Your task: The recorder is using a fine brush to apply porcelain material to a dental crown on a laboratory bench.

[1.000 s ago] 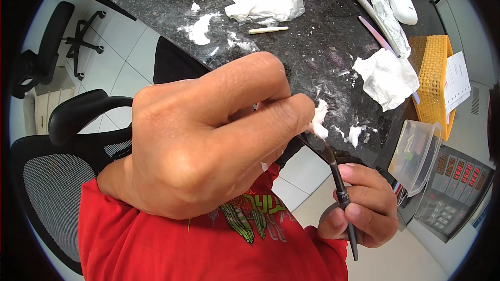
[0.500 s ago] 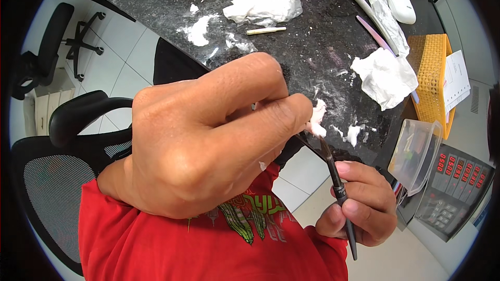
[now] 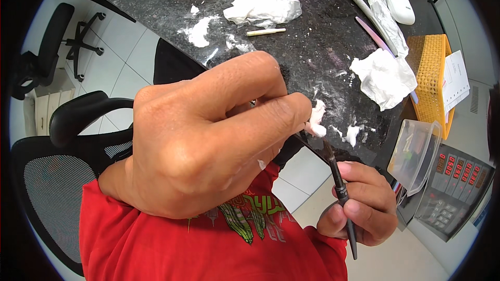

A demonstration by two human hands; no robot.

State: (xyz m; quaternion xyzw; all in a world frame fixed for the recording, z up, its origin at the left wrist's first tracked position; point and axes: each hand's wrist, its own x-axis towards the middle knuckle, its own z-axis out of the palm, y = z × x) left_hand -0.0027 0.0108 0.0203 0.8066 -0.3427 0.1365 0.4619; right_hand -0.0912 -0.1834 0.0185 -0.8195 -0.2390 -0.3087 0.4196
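Large in the middle, my left hand point(image 3: 213, 135) is closed, thumb and index finger pinched together. A small whitish-pink lump point(image 3: 316, 125) shows at those fingertips; its kind is unclear, and the rest of what the hand holds is hidden behind the fingers. My right hand point(image 3: 364, 203), at the lower right, is closed around a slim black-handled brush point(image 3: 341, 192). The brush's dark bristles point up toward the lump, just below it, with a slight gap visible. A white smear marks the side of my left hand.
The black speckled table point(image 3: 198, 0) carries white powder point(image 3: 200, 31), crumpled white tissues point(image 3: 385, 79), a small stick point(image 3: 266, 32) and a pink-purple tool point(image 3: 372, 34). At right are a yellow basket point(image 3: 427, 73), a clear plastic box point(image 3: 414, 156) and a scale with red digits point(image 3: 453, 192). A mesh chair point(image 3: 47, 187) stands left.
The brush tip has dropped slightly away from the lump, and its shaft has shifted a little. My left hand has barely moved.
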